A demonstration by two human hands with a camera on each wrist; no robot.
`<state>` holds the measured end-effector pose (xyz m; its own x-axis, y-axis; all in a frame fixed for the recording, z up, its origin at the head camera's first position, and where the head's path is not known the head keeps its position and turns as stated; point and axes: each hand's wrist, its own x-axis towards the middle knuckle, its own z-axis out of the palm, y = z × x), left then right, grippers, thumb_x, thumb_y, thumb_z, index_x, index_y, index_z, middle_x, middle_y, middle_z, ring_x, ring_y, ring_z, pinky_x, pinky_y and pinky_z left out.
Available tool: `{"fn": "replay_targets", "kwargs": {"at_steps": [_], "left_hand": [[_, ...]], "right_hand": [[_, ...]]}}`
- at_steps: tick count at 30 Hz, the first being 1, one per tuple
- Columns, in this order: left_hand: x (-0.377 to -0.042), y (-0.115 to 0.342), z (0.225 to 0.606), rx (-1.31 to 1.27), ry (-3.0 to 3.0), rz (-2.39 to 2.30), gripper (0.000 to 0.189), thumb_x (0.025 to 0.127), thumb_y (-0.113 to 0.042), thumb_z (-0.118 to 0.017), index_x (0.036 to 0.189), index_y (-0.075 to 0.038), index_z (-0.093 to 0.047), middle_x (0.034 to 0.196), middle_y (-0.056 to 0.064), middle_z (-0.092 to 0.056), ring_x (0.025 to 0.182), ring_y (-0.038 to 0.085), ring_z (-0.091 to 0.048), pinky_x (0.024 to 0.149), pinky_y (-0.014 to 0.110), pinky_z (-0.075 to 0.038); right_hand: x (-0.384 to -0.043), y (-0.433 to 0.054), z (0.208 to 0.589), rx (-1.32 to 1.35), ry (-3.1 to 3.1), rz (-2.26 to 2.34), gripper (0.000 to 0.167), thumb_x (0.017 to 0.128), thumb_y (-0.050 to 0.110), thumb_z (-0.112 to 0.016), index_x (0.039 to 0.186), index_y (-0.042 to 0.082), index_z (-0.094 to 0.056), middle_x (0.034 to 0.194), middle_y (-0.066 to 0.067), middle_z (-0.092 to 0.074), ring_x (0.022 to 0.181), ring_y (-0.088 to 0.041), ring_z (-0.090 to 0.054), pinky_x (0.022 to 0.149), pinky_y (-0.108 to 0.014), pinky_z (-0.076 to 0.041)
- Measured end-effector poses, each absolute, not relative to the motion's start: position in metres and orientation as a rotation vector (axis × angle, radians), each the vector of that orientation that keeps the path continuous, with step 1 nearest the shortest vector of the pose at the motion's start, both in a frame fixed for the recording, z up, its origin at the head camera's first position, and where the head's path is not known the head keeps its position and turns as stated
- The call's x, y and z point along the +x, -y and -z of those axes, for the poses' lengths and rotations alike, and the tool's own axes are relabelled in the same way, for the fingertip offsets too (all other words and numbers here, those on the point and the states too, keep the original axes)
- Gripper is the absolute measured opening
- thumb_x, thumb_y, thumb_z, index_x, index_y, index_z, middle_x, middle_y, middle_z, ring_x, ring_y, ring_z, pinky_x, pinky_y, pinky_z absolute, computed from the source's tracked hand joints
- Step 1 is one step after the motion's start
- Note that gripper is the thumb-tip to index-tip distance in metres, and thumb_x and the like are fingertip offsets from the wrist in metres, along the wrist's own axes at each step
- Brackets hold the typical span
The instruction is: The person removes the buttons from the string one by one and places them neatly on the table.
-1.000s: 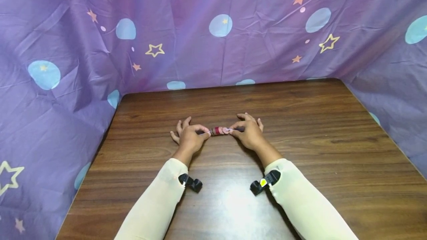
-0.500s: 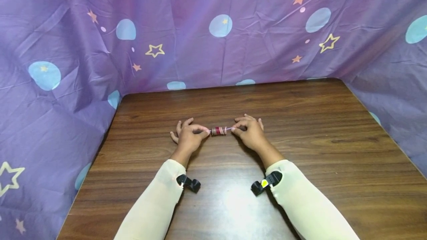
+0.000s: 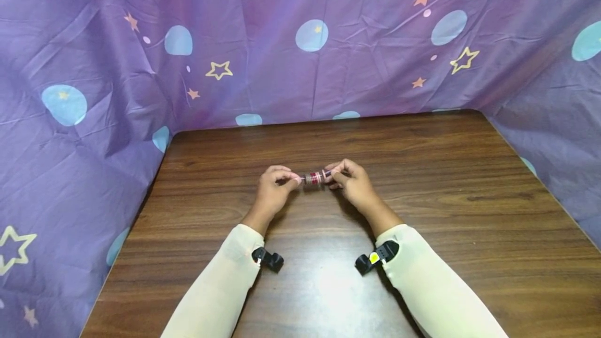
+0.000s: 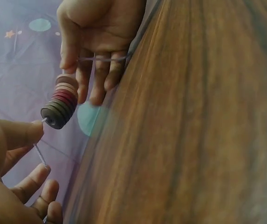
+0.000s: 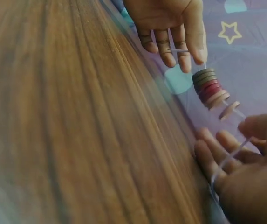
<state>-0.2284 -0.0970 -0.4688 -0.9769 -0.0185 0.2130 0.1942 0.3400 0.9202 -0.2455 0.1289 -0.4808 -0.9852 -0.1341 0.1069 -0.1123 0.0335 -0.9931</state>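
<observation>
A short row of flat round discs point(image 3: 313, 178) is threaded on a pale lilac string point(image 5: 226, 161) between my two hands. Olive-brown discs sit at the left end, red ones in the middle and pinkish ones at the right. The left hand point(image 3: 272, 189) pinches the string between thumb and index finger just beside the olive end. On the other side, the right hand point(image 3: 354, 184) pinches it the same way. In the right wrist view one pinkish disc point(image 5: 229, 110) stands slightly apart from the row. A string tail hangs past each pinch.
The brown wood-grain table point(image 3: 446, 197) lies under both hands. Purple cloth point(image 3: 263, 4) printed with stars and planets hangs behind it and along the sides. Each pale sleeve point(image 3: 220, 275) carries a small black wrist camera point(image 3: 267, 258).
The string of discs has moved slightly right and away from me. My left hand's spread fingers have drawn in, and a disc now sits nearer the right fingertips, apart from the rest.
</observation>
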Motion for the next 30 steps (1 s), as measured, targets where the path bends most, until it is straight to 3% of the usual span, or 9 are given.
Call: {"fn": "replay_targets", "kwargs": {"at_steps": [3, 6, 10, 13, 21, 24, 28, 30], "left_hand": [[-0.228, 0.095, 0.469, -0.159, 2.400, 1.715, 0.008, 0.090, -0.003, -0.083, 0.094, 0.004, -0.083, 0.126, 0.026, -0.072, 0.125, 0.038, -0.065, 0.115, 0.049, -0.046], [-0.227, 0.094, 0.468, -0.161, 2.405, 1.726, 0.009, 0.090, -0.004, -0.083, 0.095, 0.004, -0.083, 0.129, 0.026, -0.070, 0.127, 0.038, -0.064, 0.113, 0.047, -0.048], [-0.226, 0.092, 0.468, -0.174, 2.432, 1.718, 0.010, 0.092, -0.007, -0.083, 0.097, 0.001, -0.083, 0.132, 0.024, -0.070, 0.129, 0.036, -0.063, 0.105, 0.043, -0.052], [-0.225, 0.092, 0.469, -0.182, 2.442, 1.717, 0.010, 0.093, -0.008, -0.083, 0.098, 0.000, -0.083, 0.132, 0.022, -0.069, 0.129, 0.035, -0.063, 0.104, 0.044, -0.054], [-0.224, 0.091, 0.468, -0.214, 2.446, 1.713, 0.010, 0.093, -0.008, -0.084, 0.099, 0.000, -0.083, 0.133, 0.024, -0.069, 0.128, 0.036, -0.064, 0.109, 0.049, -0.052], [-0.224, 0.090, 0.469, -0.223, 2.452, 1.714, 0.010, 0.093, -0.009, -0.084, 0.100, -0.001, -0.083, 0.135, 0.024, -0.069, 0.129, 0.036, -0.063, 0.109, 0.049, -0.051], [-0.223, 0.089, 0.468, -0.246, 2.443, 1.720, 0.010, 0.093, -0.008, -0.083, 0.099, -0.001, -0.083, 0.134, 0.024, -0.068, 0.128, 0.036, -0.063, 0.108, 0.050, -0.052], [-0.222, 0.088, 0.467, -0.269, 2.432, 1.724, 0.010, 0.093, -0.008, -0.083, 0.099, 0.000, -0.083, 0.132, 0.026, -0.069, 0.127, 0.037, -0.063, 0.107, 0.050, -0.053]], "right_hand": [[-0.245, -0.133, 0.479, -0.265, -1.843, 2.305, 0.019, 0.111, -0.001, -0.042, 0.095, -0.001, -0.052, 0.155, -0.042, -0.047, 0.096, -0.016, -0.079, 0.083, -0.038, -0.068], [-0.244, -0.137, 0.478, -0.275, -1.586, 2.334, 0.026, 0.116, 0.007, -0.033, 0.096, 0.008, -0.050, 0.162, -0.038, -0.044, 0.108, -0.032, -0.081, 0.087, -0.052, -0.068], [-0.243, -0.141, 0.478, -0.306, -1.406, 2.308, 0.032, 0.119, 0.017, -0.026, 0.096, 0.015, -0.048, 0.154, -0.025, -0.061, 0.130, -0.052, -0.069, 0.096, -0.068, -0.061], [-0.243, -0.141, 0.477, -0.324, -1.314, 2.301, 0.034, 0.119, 0.017, -0.024, 0.093, 0.017, -0.047, 0.141, -0.017, -0.071, 0.134, -0.056, -0.064, 0.100, -0.073, -0.056], [-0.242, -0.140, 0.476, -0.355, -1.232, 2.288, 0.037, 0.119, 0.019, -0.023, 0.090, 0.015, -0.045, 0.118, -0.012, -0.075, 0.125, -0.042, -0.075, 0.103, -0.072, -0.054], [-0.242, -0.139, 0.476, -0.365, -1.246, 2.294, 0.033, 0.119, 0.019, -0.025, 0.094, 0.015, -0.048, 0.118, -0.013, -0.072, 0.124, -0.041, -0.075, 0.103, -0.069, -0.056], [-0.240, -0.138, 0.476, -0.376, -1.326, 2.279, 0.014, 0.113, 0.003, -0.039, 0.107, 0.013, -0.048, 0.124, -0.014, -0.069, 0.120, -0.036, -0.077, 0.102, -0.061, -0.061], [-0.240, -0.137, 0.476, -0.373, -1.372, 2.268, 0.022, 0.106, -0.008, -0.047, 0.120, 0.009, -0.046, 0.124, -0.015, -0.070, 0.114, -0.032, -0.079, 0.100, -0.055, -0.063]]}}
